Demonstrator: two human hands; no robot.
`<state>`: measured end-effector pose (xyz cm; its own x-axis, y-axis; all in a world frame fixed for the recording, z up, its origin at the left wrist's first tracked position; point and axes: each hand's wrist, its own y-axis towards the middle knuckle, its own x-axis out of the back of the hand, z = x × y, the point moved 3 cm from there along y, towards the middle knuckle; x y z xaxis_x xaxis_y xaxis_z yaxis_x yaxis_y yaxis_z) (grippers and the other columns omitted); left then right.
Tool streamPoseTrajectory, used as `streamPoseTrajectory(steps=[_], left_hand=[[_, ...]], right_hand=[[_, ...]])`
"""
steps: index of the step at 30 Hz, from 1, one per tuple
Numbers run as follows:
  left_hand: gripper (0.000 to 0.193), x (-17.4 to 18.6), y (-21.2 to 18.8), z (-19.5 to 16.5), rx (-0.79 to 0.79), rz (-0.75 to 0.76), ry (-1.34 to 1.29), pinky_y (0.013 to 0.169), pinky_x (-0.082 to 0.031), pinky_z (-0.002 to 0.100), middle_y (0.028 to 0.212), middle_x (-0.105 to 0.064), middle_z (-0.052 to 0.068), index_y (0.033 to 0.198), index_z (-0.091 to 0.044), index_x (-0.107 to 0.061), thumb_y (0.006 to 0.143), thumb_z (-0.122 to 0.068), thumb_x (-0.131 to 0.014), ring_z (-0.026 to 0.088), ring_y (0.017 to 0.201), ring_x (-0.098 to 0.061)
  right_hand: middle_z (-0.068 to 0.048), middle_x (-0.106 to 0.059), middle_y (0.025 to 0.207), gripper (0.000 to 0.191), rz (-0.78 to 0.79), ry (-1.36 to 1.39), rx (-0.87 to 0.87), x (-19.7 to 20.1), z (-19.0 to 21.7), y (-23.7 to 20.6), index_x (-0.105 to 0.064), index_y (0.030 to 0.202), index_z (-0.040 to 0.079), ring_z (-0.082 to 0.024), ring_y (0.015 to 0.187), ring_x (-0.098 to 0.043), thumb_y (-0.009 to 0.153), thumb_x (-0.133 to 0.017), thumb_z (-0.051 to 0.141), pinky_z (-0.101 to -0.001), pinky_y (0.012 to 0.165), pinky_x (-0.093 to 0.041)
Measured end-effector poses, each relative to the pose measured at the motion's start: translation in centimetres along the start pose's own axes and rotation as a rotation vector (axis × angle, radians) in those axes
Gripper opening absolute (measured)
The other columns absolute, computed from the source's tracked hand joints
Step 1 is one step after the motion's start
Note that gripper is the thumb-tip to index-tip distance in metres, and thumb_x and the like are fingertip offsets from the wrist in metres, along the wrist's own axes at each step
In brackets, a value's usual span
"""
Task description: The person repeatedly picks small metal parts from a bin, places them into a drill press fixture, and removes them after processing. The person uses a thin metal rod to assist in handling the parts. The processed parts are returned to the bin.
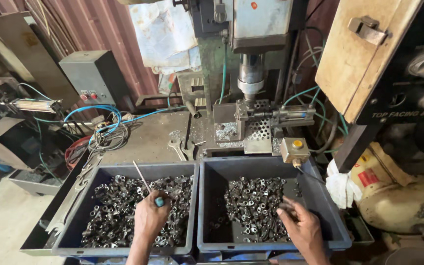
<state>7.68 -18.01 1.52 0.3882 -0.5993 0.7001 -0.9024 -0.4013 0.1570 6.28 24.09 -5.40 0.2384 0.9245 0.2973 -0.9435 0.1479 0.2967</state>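
Left hand fisted around thin rod; right hand fingertips pinching small metal parts.

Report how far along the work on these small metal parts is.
Done: both bins hold piles, left bin and right bin. In hand: left hand grips a thin rod; right hand reaches into the parts. Left: the drill press fixture shows no loaded part.

Two bare hands, left and right, forearms uncovered: no gloves, sleeves, rings or watch visible.
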Motion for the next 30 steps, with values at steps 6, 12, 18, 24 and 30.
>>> streamPoseTrajectory(steps=[6, 12, 18, 24, 30], left_hand=[[0.017, -5.9, -4.6, -9.0, -0.387, 0.122, -0.257, 0.072, -0.061, 0.037, 0.084, -0.079, 0.011, 0.089, -0.010, -0.079, 0.073, -0.013, -0.075, 0.028, 0.077, -0.079], [0.020, -13.5, -8.2, -16.6, -0.409, 0.336, -0.188, 0.077, -0.059, 0.046, 0.083, -0.073, 0.020, 0.089, -0.010, -0.076, 0.075, -0.024, -0.076, 0.040, 0.083, -0.072], [0.034, -14.2, -7.8, -17.0, -0.546, 0.386, -0.154, 0.078, -0.058, 0.049, 0.088, -0.074, 0.020, 0.114, -0.008, -0.065, 0.083, -0.020, -0.069, 0.040, 0.084, -0.072], [0.070, -10.6, -1.6, -19.4, -0.541, 0.255, 0.187, 0.081, -0.057, 0.051, 0.091, -0.074, 0.022, 0.146, -0.004, -0.043, 0.083, -0.016, -0.069, 0.041, 0.086, -0.071], [0.029, -5.9, 4.6, -25.0, -0.668, 0.022, 0.358, 0.071, -0.057, 0.053, 0.080, -0.073, 0.021, 0.106, -0.014, -0.075, 0.078, -0.016, -0.068, 0.043, 0.076, -0.071]], right_hand=[[-0.010, -0.078, 0.103, 0.053, 0.062, -0.259, 0.113, -0.5, 2.7, -1.0, -0.068, 0.128, 0.016, -0.021, 0.085, -0.078, 0.077, -0.082, 0.022, -0.0331, 0.073, -0.063], [-0.015, -0.072, 0.114, 0.058, 0.091, -0.348, 0.343, -0.4, 3.4, -0.4, -0.068, 0.125, 0.012, -0.040, 0.096, -0.071, 0.068, -0.079, 0.013, -0.0429, 0.078, -0.058], [-0.011, -0.078, 0.094, 0.035, 0.137, -0.183, 0.120, -1.0, 0.0, -0.5, -0.071, 0.112, 0.009, -0.025, 0.083, -0.077, 0.079, -0.080, 0.016, -0.0353, 0.070, -0.061], [-0.005, -0.071, 0.081, 0.021, 0.129, 0.231, -0.052, -0.8, -2.8, 0.5, -0.069, 0.103, 0.000, -0.010, 0.071, -0.063, 0.086, -0.077, 0.010, -0.0286, 0.062, -0.054], [-0.001, -0.063, 0.076, 0.018, 0.136, 0.417, -0.129, -0.9, -5.4, 1.1, -0.067, 0.101, 0.003, -0.006, 0.064, -0.056, 0.085, -0.075, 0.005, -0.0251, 0.054, -0.048]])
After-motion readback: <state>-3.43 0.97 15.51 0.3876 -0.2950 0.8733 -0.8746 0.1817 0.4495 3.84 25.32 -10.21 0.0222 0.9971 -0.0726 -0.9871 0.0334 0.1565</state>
